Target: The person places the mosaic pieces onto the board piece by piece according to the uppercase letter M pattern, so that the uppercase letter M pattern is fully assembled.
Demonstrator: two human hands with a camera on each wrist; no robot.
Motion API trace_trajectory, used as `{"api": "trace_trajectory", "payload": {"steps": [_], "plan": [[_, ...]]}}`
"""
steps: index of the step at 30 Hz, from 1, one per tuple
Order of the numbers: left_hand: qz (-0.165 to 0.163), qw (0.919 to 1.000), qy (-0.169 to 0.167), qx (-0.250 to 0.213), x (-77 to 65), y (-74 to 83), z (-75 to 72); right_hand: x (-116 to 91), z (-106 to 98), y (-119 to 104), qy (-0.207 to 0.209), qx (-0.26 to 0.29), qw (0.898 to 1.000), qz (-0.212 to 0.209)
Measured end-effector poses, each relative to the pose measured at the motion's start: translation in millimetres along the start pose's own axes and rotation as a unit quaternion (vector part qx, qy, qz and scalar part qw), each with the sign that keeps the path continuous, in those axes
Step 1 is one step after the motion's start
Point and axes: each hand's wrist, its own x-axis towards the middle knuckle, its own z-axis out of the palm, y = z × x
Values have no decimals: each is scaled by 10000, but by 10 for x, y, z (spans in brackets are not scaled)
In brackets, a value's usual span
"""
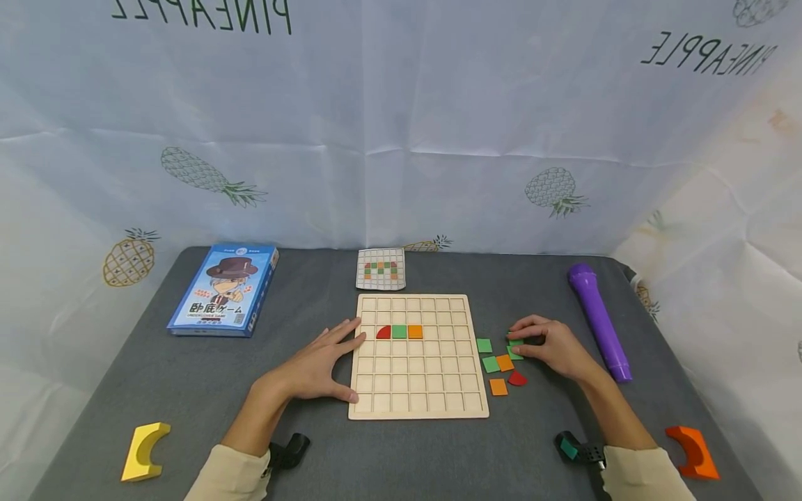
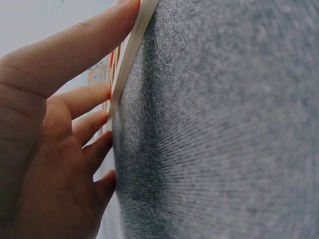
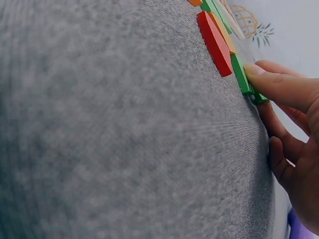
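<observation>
A wooden grid board (image 1: 418,383) lies in the middle of the table. In one row sit a red quarter-round tile (image 1: 383,332), a green square tile (image 1: 399,332) and an orange square tile (image 1: 415,332). My left hand (image 1: 313,369) rests along the board's left edge, fingers spread and thumb near the lower corner. Right of the board, my right hand (image 1: 554,348) pinches a green tile (image 1: 516,342) between thumb and fingers, partly hidden by them. Another green tile (image 3: 241,74) lies against it, under the thumb. Loose beside them are a red tile (image 3: 214,44) and several green and orange tiles.
A pattern card (image 1: 381,275) lies behind the board. A blue game box (image 1: 219,292) is at the back left, a purple microphone-shaped object (image 1: 600,323) at the right. A yellow arch block (image 1: 144,452) and an orange arch block (image 1: 694,452) lie near the front corners.
</observation>
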Motion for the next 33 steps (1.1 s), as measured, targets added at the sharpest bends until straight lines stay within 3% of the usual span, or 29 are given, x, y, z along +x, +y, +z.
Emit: {"api": "trace_trajectory", "payload": {"steps": [16,24,33], "plan": [[18,10000,-30,6,1,-16,6,80,-82,-80,-57,-161,9996,214],[31,10000,-37,-33,0,-14,-2,124,-100,-122,37,-6,10000,-64],[35,10000,-19,-54,1,-24,5,174,-20,-184,13,358,9993,-61]]}}
